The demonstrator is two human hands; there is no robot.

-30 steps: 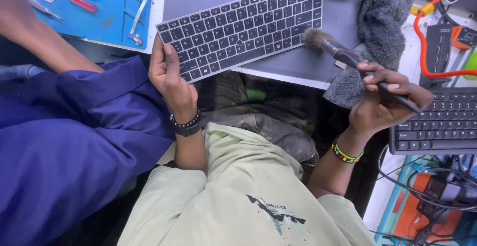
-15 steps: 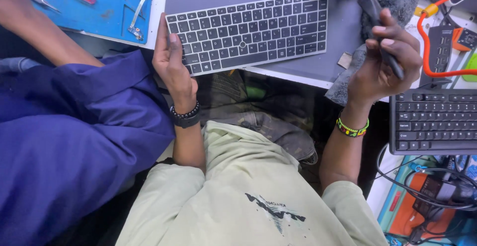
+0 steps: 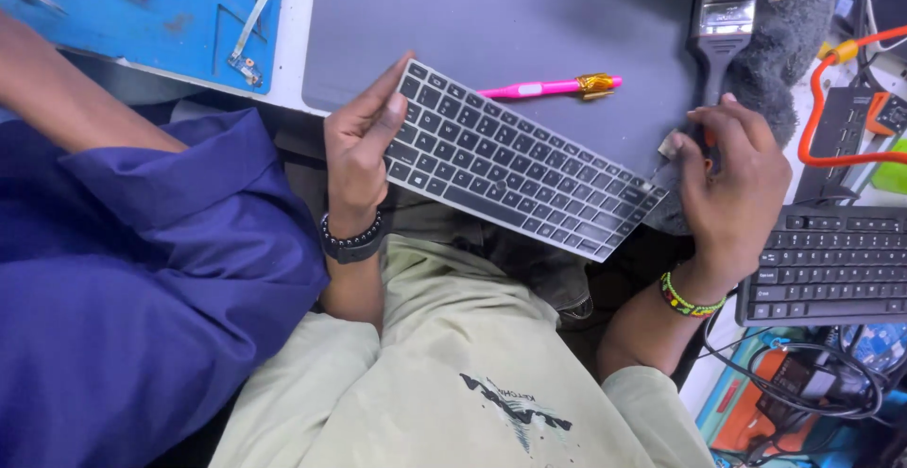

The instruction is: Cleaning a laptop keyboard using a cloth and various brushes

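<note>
Centrally, the flat grey work mat (image 3: 529,24) covered the far desk. The slim grey laptop keyboard panel with black keys (image 3: 515,161) lay tilted over its near edge, its left end grasped by the left hand (image 3: 359,147). The right hand (image 3: 732,189) closed on the black-handled flat brush (image 3: 723,15) at the panel's right end. A pink pen with gold tip (image 3: 548,86) lay just beyond.

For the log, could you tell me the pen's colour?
Pink pen, gold tip; head view.
</note>
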